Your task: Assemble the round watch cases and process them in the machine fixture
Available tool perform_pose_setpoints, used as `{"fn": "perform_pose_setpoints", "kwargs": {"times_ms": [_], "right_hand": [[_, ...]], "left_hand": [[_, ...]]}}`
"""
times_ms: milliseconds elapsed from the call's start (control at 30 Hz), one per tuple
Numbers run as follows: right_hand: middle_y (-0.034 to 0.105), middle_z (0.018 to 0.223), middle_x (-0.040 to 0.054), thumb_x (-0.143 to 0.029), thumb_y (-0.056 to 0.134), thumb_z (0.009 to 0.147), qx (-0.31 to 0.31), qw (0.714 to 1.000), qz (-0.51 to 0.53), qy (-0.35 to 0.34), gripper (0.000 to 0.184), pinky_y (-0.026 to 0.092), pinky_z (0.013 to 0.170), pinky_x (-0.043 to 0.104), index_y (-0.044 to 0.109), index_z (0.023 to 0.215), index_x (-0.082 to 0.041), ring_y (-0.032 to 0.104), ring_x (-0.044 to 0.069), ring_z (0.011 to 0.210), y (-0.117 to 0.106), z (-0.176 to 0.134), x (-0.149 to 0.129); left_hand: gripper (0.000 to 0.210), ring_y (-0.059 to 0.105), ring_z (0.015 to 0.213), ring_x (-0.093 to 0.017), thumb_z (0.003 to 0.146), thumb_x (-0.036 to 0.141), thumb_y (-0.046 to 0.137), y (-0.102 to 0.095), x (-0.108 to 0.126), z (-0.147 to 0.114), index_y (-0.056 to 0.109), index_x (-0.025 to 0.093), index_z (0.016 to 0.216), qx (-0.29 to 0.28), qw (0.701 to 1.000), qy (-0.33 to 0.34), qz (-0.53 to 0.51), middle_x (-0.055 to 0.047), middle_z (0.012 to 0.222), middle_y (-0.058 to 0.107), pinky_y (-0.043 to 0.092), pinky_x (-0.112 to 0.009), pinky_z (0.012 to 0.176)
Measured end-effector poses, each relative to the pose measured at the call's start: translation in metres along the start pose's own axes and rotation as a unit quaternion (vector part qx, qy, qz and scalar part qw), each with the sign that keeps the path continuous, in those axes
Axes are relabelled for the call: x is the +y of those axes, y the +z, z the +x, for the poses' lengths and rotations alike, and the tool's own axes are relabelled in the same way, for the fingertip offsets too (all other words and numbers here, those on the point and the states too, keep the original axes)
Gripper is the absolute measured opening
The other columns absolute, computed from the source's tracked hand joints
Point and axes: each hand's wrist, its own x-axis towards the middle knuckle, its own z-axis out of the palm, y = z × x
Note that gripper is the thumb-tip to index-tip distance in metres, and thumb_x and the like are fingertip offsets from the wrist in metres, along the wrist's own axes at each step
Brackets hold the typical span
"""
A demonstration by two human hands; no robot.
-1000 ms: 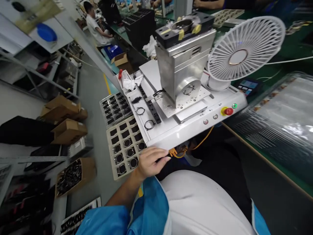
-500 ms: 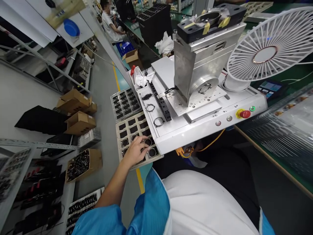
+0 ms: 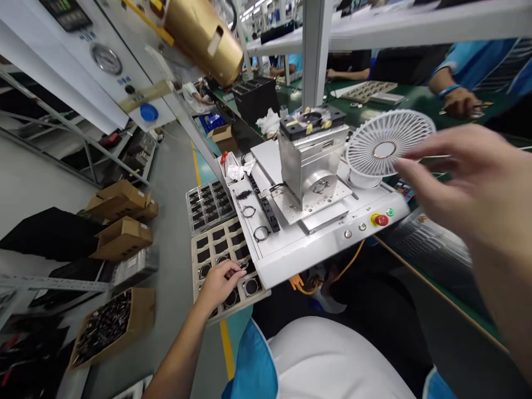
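Note:
My left hand [image 3: 220, 284] is over the beige compartment tray [image 3: 194, 277], thumb and fingers pinched on a round metal watch case [image 3: 244, 266], which looks tilted up at its slot. Other round dark-centred watch cases, such as this one [image 3: 251, 286], lie in the compartments around the hand. Raised at the right, close to the camera, my right hand [image 3: 465, 183] has thumb and forefinger apart, with nothing visible between them. Behind its fingertips is the white fan [image 3: 384, 149]. A metal fixture block [image 3: 311, 160] stands on the white machine base [image 3: 286, 260], with two thin rings [image 3: 261, 234] lying on its left side.
A clear tray of dark parts [image 3: 210, 205] lies beyond the beige tray. A gold cylinder [image 3: 203, 39] hangs overhead. The red emergency button [image 3: 381, 220] sits on the machine's front. Cardboard boxes [image 3: 124, 238] line the left. Across the bench, a co-worker's hand [image 3: 461, 101] is visible.
My right hand has come into view at the right. My left hand has pinched a watch case and tilted it up. The camera view has lifted, bringing in the gold cylinder and co-workers.

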Motion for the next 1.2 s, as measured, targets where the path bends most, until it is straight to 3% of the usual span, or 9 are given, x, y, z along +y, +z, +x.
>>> {"fn": "perform_pose_setpoints", "kwargs": {"times_ms": [100,200,333,467,567,700,800,967,1200], "right_hand": [[0.073,0.111,0.0145,-0.026,0.073,0.090,-0.044,0.994,0.058,-0.079,0.017,0.059,0.083,0.041,0.076,0.102,-0.015,0.068,0.028,0.104,0.040,0.063,-0.016],[0.073,0.117,0.0108,-0.018,0.074,0.087,-0.188,0.976,0.051,-0.102,0.022,0.051,0.105,0.048,0.077,0.109,-0.013,0.065,0.030,0.117,0.070,0.125,-0.024],[0.075,0.096,0.0006,-0.021,0.073,0.085,-0.371,0.921,0.054,-0.103,0.024,0.051,0.100,0.039,0.079,0.105,-0.009,0.072,0.018,0.095,0.078,0.174,-0.018],[0.074,0.089,-0.0020,-0.018,0.083,0.075,-0.384,0.914,0.070,-0.112,0.019,0.054,0.097,0.036,0.082,0.094,-0.014,0.073,0.016,0.087,0.079,0.184,-0.011],[0.074,0.085,-0.0017,-0.009,0.090,0.065,-0.340,0.933,0.091,-0.071,0.028,0.057,0.098,0.041,0.081,0.089,-0.020,0.073,0.022,0.091,0.080,0.178,-0.014],[0.075,0.100,0.0054,-0.018,0.087,0.075,-0.223,0.959,0.172,-0.043,0.025,0.057,0.102,0.042,0.079,0.099,-0.017,0.071,0.023,0.101,0.071,0.159,-0.015],[0.076,0.106,0.0085,-0.026,0.084,0.080,-0.138,0.962,0.237,-0.017,0.029,0.059,0.101,0.044,0.076,0.106,-0.015,0.072,0.024,0.100,0.057,0.135,-0.011],[0.076,0.107,0.0094,-0.038,0.085,0.080,-0.089,0.944,0.315,0.027,0.033,0.063,0.094,0.044,0.076,0.104,-0.018,0.073,0.025,0.097,0.029,0.077,-0.004],[0.077,0.110,0.0101,-0.044,0.084,0.082,-0.088,0.931,0.311,0.172,0.037,0.064,0.090,0.044,0.074,0.109,-0.021,0.074,0.029,0.101,-0.010,-0.027,0.026]], "left_hand": [[0.021,0.071,0.070,-0.020,0.089,0.040,0.069,-0.011,0.008,0.006,0.072,0.021,0.081,0.095,0.994,-0.010,-0.045,-0.004,0.076,0.075,0.058,-0.031,0.067],[0.023,0.073,0.072,-0.021,0.086,0.043,0.073,-0.021,0.017,0.013,0.075,0.020,0.087,0.159,0.982,-0.010,-0.097,-0.005,0.080,0.078,0.061,-0.032,0.067],[0.021,0.072,0.070,-0.020,0.083,0.040,0.076,-0.031,0.033,0.028,0.075,0.020,0.079,0.219,0.968,0.038,-0.118,-0.005,0.078,0.077,0.061,-0.031,0.066],[0.024,0.070,0.069,-0.018,0.082,0.033,0.079,-0.047,0.063,0.058,0.069,0.021,0.064,0.245,0.953,0.158,-0.087,-0.003,0.073,0.073,0.059,-0.030,0.066],[0.024,0.068,0.067,-0.017,0.081,0.030,0.081,-0.063,0.097,0.094,0.068,0.021,0.064,0.264,0.929,0.251,-0.068,-0.001,0.072,0.072,0.058,-0.030,0.066],[0.020,0.068,0.072,-0.016,0.088,0.029,0.073,-0.087,0.150,0.152,0.069,0.019,0.071,0.296,0.887,0.350,-0.053,-0.001,0.075,0.072,0.058,-0.032,0.074],[0.015,0.071,0.086,-0.019,0.089,0.029,0.069,-0.101,0.190,0.194,0.072,0.018,0.080,0.248,0.888,0.388,-0.020,-0.004,0.089,0.076,0.057,-0.035,0.084],[0.011,0.069,0.106,-0.024,0.082,0.023,0.069,-0.107,0.251,0.241,0.076,0.018,0.076,0.128,0.913,0.377,0.090,-0.008,0.113,0.074,0.052,-0.038,0.098],[0.026,0.068,0.076,-0.021,0.090,0.035,0.063,-0.102,0.285,0.239,0.076,0.015,0.080,-0.008,0.938,0.299,0.174,-0.005,0.077,0.074,0.051,-0.034,0.078]]}}
